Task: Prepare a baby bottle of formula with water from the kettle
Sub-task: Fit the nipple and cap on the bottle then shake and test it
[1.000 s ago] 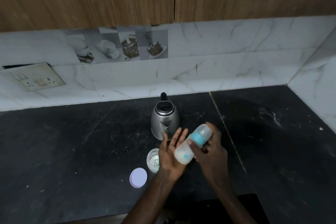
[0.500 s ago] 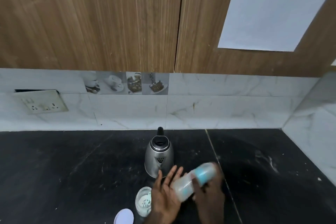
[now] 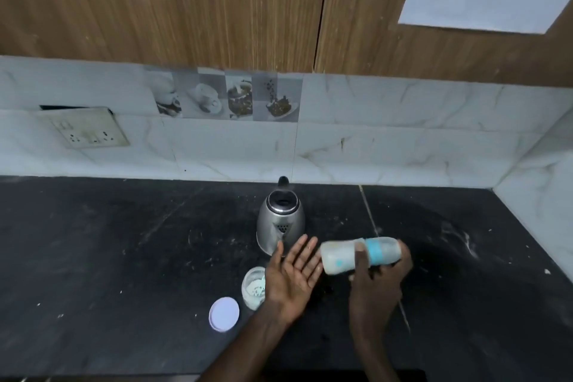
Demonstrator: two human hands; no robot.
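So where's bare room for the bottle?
Bare black stone counter lies left of the steel kettle, and right of the right hand holding the cloudy baby bottle, toward the marble corner. Crowded: before the kettle, with clear open jar, round white lid, left hand.

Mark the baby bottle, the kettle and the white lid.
baby bottle (image 3: 338, 258), head view, pale body left of the blue ring.
kettle (image 3: 268, 230), head view, steel front wall.
white lid (image 3: 224, 314), head view, flat centre.
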